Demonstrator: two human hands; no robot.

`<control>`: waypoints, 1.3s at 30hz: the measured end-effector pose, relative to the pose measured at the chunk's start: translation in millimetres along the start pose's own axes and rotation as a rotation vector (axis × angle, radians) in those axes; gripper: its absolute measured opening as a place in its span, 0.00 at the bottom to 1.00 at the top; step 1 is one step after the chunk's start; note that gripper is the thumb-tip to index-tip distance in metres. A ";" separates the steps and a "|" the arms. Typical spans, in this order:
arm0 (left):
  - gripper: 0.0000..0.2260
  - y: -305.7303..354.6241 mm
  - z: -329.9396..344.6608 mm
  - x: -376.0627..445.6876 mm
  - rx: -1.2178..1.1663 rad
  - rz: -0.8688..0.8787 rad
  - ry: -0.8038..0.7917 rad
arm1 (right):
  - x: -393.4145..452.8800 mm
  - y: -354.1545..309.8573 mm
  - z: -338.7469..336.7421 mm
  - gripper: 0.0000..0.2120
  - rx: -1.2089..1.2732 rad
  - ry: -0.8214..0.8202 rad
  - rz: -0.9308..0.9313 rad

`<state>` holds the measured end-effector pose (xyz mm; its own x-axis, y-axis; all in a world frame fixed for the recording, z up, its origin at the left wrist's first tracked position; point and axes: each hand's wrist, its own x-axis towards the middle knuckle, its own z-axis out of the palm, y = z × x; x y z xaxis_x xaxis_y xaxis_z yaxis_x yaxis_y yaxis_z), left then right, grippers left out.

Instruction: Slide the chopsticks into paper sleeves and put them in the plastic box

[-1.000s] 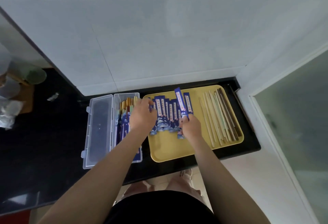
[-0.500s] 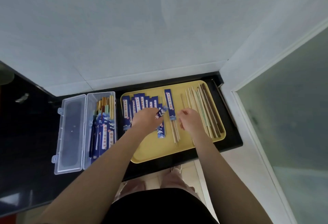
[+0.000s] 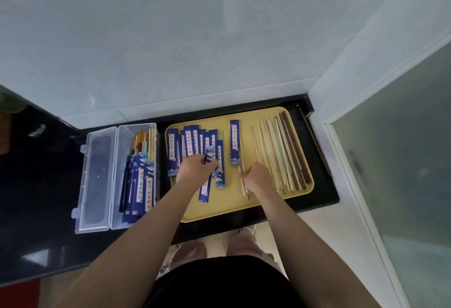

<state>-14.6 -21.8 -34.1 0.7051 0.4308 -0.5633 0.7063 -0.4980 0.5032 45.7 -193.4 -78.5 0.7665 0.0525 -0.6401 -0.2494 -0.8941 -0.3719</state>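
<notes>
A yellow tray (image 3: pixel 220 210) holds a fan of empty blue paper sleeves (image 3: pixel 188 143) on its left and several loose chopsticks (image 3: pixel 280 156) on its right. Between them lies one blue sleeve (image 3: pixel 235 144) with a pair of chopsticks (image 3: pixel 244 186) sticking far out of its near end. My right hand (image 3: pixel 259 178) has its curled fingertips on that pair. My left hand (image 3: pixel 195 169) pinches a sleeve (image 3: pixel 210 156) from the pile. The clear plastic box (image 3: pixel 153 136) stands left of the tray, filled with sleeved chopsticks (image 3: pixel 140 185).
The box's hinged lid (image 3: pixel 95 180) lies open flat on the black counter (image 3: pixel 36 210). A tiled wall (image 3: pixel 170 51) rises right behind the tray. A frosted glass panel (image 3: pixel 402 161) and white frame close off the right side.
The view has shifted right. My right hand laid the lifted sleeve with its chopsticks down on the tray, then moved to the protruding ends. My left hand took hold of a sleeve from the pile.
</notes>
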 end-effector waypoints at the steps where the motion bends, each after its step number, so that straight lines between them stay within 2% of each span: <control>1: 0.17 2.4 1.1 -1.1 -0.013 -0.005 -0.008 | -0.9 0.7 -3.0 0.10 -0.015 -0.009 -0.002; 9: 0.16 8.5 7.2 -6.2 -0.076 -0.009 -0.069 | -7.7 -2.6 3.8 0.05 -0.035 0.030 -0.018; 16: 0.15 11.3 9.3 -10.9 -0.132 -0.033 -0.091 | -15.3 6.0 -6.8 0.03 0.141 0.032 -0.074; 19: 0.14 14.3 8.4 -11.6 -0.175 -0.034 -0.092 | -21.3 12.4 -24.4 0.12 0.280 0.035 -0.095; 22: 0.05 23.2 7.1 -12.9 -0.228 -0.009 -0.108 | -33.2 11.1 -45.7 0.21 0.488 0.046 -0.153; 23: 0.03 26.6 6.0 -14.2 -0.234 0.005 -0.111 | -37.9 8.7 -52.7 0.21 0.545 0.035 -0.176; 25: 0.08 35.9 2.1 -18.0 -0.241 0.030 -0.122 | -50.1 -2.8 -73.1 0.13 0.634 0.016 -0.198; 27: 0.09 43.8 -0.5 -17.9 -0.278 0.053 -0.143 | -57.8 -16.6 -93.2 0.08 0.714 -0.013 -0.207; 30: 0.06 50.7 -5.0 -19.5 -0.309 0.088 -0.137 | -66.2 -35.9 -117.9 0.09 0.844 -0.083 -0.292; 36: 0.02 55.4 -12.7 -19.4 -0.290 0.143 -0.114 | -73.0 -57.7 -142.5 0.07 0.785 0.108 -0.440; 39: 0.02 56.5 -16.0 -19.4 -0.258 0.156 -0.109 | -73.5 -64.6 -143.1 0.07 0.761 0.097 -0.439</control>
<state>12.7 -46.3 15.8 0.8049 0.2747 -0.5260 0.5929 -0.3384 0.7307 90.2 -203.2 88.7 0.9240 0.2527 -0.2870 -0.2203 -0.2615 -0.9397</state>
